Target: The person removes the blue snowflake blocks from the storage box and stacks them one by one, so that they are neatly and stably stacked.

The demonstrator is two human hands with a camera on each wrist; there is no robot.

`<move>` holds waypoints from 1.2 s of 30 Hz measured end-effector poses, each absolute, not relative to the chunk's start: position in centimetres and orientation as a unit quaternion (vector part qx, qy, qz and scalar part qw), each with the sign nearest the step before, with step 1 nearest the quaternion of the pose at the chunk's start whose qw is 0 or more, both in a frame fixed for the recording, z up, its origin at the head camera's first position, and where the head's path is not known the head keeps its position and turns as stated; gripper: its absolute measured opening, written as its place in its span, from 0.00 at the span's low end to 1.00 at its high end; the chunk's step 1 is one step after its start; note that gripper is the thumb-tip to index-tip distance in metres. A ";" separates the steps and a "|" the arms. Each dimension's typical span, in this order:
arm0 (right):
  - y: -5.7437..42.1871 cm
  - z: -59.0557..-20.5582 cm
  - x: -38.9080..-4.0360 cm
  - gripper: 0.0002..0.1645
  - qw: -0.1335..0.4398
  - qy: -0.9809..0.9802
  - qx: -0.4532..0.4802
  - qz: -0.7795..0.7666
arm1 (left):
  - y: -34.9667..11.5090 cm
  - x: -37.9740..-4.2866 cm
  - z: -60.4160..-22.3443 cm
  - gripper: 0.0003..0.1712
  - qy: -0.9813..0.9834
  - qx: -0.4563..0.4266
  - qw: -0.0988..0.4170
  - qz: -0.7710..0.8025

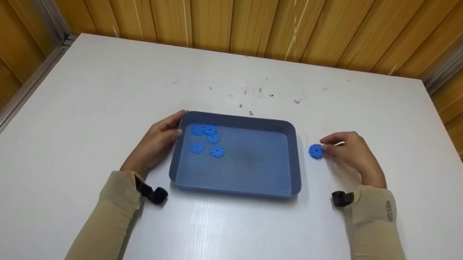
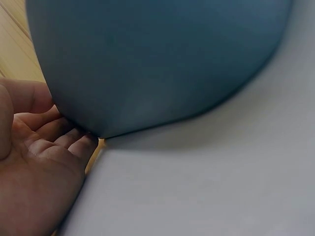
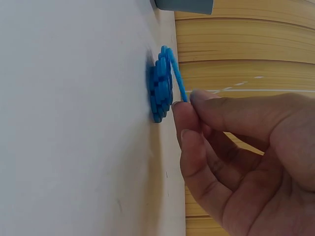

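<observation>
My left hand (image 1: 157, 141) grips the left wall of a grey-blue rectangular tray (image 1: 245, 191), with the thumb at the rim. In the left wrist view the fingers (image 2: 81, 146) meet the tray's outer side. Several flat blue notched discs (image 1: 217, 151) lie in the left part of the tray, some overlapping. Right of the tray, my right hand (image 1: 354, 155) pinches one blue notched disc (image 3: 177, 76) by its edge between thumb and fingertips. That disc is tilted away from a small stack of similar discs (image 3: 160, 91) standing on the table.
The white table (image 1: 241, 246) carries dark scuff marks behind the tray. Wood-look panels (image 1: 253, 14) rise at the back and both sides. Each wrist wears a black camera mount (image 1: 342, 199) over a tan sleeve (image 1: 377, 257).
</observation>
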State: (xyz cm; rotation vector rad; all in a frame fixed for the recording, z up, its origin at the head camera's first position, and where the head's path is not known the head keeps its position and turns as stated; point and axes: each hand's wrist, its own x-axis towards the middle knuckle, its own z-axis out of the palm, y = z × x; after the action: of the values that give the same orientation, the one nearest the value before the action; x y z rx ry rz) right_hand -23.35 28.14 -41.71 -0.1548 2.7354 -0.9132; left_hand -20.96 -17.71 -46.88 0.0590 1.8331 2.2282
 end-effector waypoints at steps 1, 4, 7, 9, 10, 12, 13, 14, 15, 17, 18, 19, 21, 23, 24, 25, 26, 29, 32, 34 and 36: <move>28.2 -41.7 -23.4 0.17 0.126 0.940 -0.053 -0.313 | -17.7 -21.0 -46.9 0.35 0.631 0.019 0.127 0.765; 28.2 -41.8 -23.4 0.17 0.122 0.941 -0.054 -0.311 | -17.7 -21.0 -46.9 0.35 0.633 0.016 0.127 0.763; 28.1 -41.7 -23.4 0.17 0.124 0.940 -0.051 -0.312 | -17.7 -20.9 -46.9 0.35 0.630 0.014 0.126 0.766; 28.1 -41.7 -23.4 0.17 0.126 0.940 -0.049 -0.313 | -17.8 -20.9 -46.9 0.35 0.627 0.014 0.126 0.768; 28.1 -41.7 -23.4 0.17 0.127 0.940 -0.048 -0.313 | -17.8 -20.9 -46.9 0.35 0.626 0.014 0.126 0.770; 28.0 -41.6 -23.4 0.17 0.128 0.940 -0.047 -0.312 | -17.8 -20.9 -46.9 0.35 0.622 0.014 0.125 0.773; 28.0 -41.5 -23.4 0.17 0.128 0.940 -0.046 -0.313 | -17.8 -20.9 -46.9 0.35 0.620 0.014 0.125 0.774; 28.0 -41.5 -23.4 0.17 0.128 0.940 -0.046 -0.312 | -17.8 -20.9 -46.9 0.35 0.620 0.014 0.125 0.775; 28.0 -41.5 -23.4 0.17 0.128 0.940 -0.046 -0.313 | -17.8 -20.9 -46.9 0.35 0.620 0.013 0.124 0.775; 28.0 -41.4 -23.4 0.17 0.127 0.939 -0.047 -0.316 | -17.8 -20.9 -46.9 0.35 0.620 0.012 0.124 0.775; 27.9 -41.4 -23.4 0.18 0.127 0.939 -0.048 -0.318 | -17.8 -20.9 -46.9 0.36 0.620 0.011 0.124 0.775; 27.9 -41.3 -23.4 0.18 0.126 0.938 -0.048 -0.320 | -17.8 -20.9 -46.8 0.36 0.621 0.011 0.124 0.774; 27.9 -41.1 -23.3 0.18 0.122 0.937 -0.049 -0.324 | -17.7 -20.9 -46.9 0.36 0.623 0.014 0.124 0.772; 27.8 -40.9 -23.2 0.18 0.116 0.937 -0.049 -0.327 | -17.7 -20.9 -46.9 0.36 0.625 0.018 0.124 0.771; 27.8 -40.7 -23.2 0.18 0.114 0.937 -0.049 -0.328 | -17.7 -20.9 -46.9 0.36 0.625 0.021 0.124 0.770; 27.7 -40.6 -23.1 0.18 0.111 0.937 -0.049 -0.328 | -17.7 -20.9 -46.9 0.36 0.625 0.024 0.124 0.770; 27.7 -40.4 -23.0 0.18 0.109 0.937 -0.050 -0.329 | -17.7 -20.9 -47.0 0.35 0.624 0.026 0.124 0.771; 27.4 -39.9 -23.0 0.19 0.102 0.936 -0.054 -0.332 | -17.7 -20.9 -47.0 0.35 0.623 0.024 0.125 0.772; 27.0 -39.5 -23.0 0.19 0.101 0.936 -0.061 -0.332 | -17.7 -20.9 -47.0 0.35 0.623 0.019 0.125 0.772; 26.7 -39.1 -23.0 0.20 0.101 0.936 -0.065 -0.330 | -17.7 -20.9 -46.9 0.35 0.623 0.019 0.126 0.772; 26.4 -38.7 -23.0 0.20 0.101 0.936 -0.072 -0.329 | -17.7 -20.8 -46.9 0.35 0.623 0.022 0.127 0.772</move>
State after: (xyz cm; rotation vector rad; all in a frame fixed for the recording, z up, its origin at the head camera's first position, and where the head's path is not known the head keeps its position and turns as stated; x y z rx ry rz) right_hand -22.98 26.35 -38.72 -0.2131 2.7647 -0.9728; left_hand -20.82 -17.71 -46.87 0.0629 1.8126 2.2473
